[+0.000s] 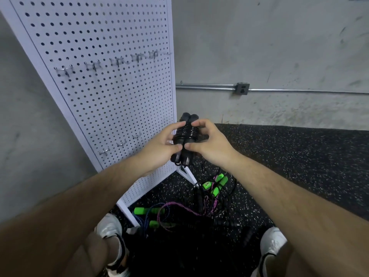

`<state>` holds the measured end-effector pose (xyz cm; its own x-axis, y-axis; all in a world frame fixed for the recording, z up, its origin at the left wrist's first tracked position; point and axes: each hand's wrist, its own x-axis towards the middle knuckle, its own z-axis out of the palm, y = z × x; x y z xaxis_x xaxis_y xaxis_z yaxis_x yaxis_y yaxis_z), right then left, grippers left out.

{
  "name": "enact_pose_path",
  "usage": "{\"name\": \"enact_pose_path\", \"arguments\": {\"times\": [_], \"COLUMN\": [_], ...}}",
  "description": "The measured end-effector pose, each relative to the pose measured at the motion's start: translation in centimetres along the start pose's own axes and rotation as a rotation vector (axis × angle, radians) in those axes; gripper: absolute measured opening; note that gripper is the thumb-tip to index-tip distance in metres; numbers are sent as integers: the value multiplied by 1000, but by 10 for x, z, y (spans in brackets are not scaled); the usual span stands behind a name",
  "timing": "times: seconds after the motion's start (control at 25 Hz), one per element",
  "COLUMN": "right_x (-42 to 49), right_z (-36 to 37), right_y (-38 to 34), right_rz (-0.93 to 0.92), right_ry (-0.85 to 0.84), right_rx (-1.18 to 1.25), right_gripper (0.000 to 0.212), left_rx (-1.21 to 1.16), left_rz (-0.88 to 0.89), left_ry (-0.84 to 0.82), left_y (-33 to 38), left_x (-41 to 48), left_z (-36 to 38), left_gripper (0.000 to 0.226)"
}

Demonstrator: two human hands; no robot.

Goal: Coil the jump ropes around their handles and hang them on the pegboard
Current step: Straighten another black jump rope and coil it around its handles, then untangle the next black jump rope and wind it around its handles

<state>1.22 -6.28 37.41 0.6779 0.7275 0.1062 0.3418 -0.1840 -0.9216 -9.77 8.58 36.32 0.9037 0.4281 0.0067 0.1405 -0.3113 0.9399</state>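
Two hands share one bundle: my left hand and my right hand both pinch the black jump rope, its glossy cord wound in tight turns round two black handles held side by side. My thumbs meet low on it and my fingers curl over the coil.

The danger, I judge, is the loose end. I cannot see it tucked, so easing either pinch could let the turns spring off.

The small metal hooks on the white perforated pegboard sit up and left of my hands, and a hook catching only one turn could unravel the coil.

Below my hands, the tangled green-handled ropes on the black speckled floor could trip me.
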Motion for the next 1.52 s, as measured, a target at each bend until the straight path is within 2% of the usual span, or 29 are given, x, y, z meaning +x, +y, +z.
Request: {"name": "enact_pose_path", "arguments": {"times": [0.12, 0.28, 0.44, 0.56, 0.72, 0.8, 0.96, 1.04, 1.12, 1.2, 1.32, 1.44, 1.52], "right_x": [-5, -17, -36, -52, -73, -87, -115, -125, -129, -128, -128, -134, -140], "right_z": [14, 42, 78, 112, 154, 174, 196, 201, 201, 194, 171, 140, 119], "right_y": [16, 48, 104, 154, 198, 220, 257, 269, 276, 282, 292, 309, 324], "right_rz": [44, 54, 165, 205, 349, 367, 421, 408, 365, 369, 415, 508, 588], "right_ry": [-58, -167, -257, -324, -407, -442, -566, -675, -741, -679, -502, -343, -295], "right_rx": [-41, -210, -256, -284, -294, -327, -338, -373, -459, -440, -344, -348, -351], "right_gripper": [55, 63, 104, 116, 111, 102, 77, 71, 68, 60, 39, 35, 39], "left_rx": [0, 46, 55, 190, 145, 202, 308, 460, 721, 869, 841, 759, 731], "left_rz": [-64, -96, -233, -366, -538, -597, -682, -759, -747, -606, -393, -340, -332], "left_ry": [29, 95, -39, -157, -169, -200, -379, -540, -636, -571, -410, -419, -462], "left_y": [-22, -65, -118, -158, -220, -246, -290, -301, -301, -294, -290, -291, -293], "left_x": [-8, -32, -48, -61, -76, -87, -102, -102, -99, -95, -80, -65, -61], "left_z": [2, 26, 34, 40, 57, 64, 85, 94, 102, 111, 126, 154, 179], "left_gripper": [67, 75, 112, 118, 111, 103, 83, 71, 60, 54, 42, 34, 34]}}
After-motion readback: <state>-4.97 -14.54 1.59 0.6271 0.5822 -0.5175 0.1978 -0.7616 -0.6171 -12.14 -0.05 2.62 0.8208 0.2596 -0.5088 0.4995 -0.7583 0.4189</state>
